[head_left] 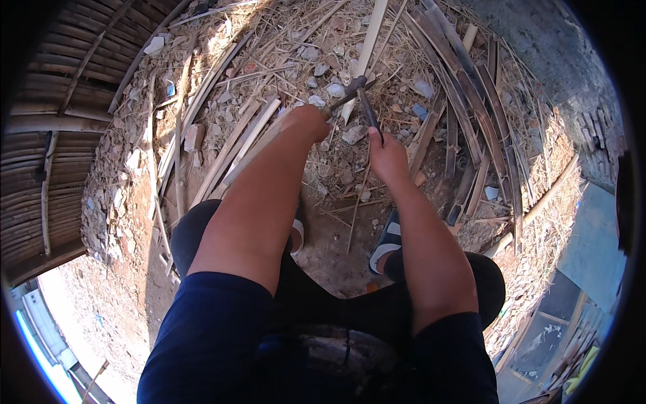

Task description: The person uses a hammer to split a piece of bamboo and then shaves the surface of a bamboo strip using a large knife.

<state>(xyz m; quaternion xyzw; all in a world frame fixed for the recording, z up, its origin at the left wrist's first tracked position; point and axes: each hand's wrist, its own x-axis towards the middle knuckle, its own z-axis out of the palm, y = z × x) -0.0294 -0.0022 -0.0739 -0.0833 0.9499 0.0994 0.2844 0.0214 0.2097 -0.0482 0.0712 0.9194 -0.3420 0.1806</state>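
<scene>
Right fingers (pixel 375 137) round tool (pixel 367 108), dirt (pixel 330 259) between feet (pixel 387 244)

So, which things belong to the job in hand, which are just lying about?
In use:
- dark-handled tool, in right hand
- dark bar, in left hand
- likely the pale strip behind them

Lying about:
- curved brown strips
- stones
- blue scrap
</scene>
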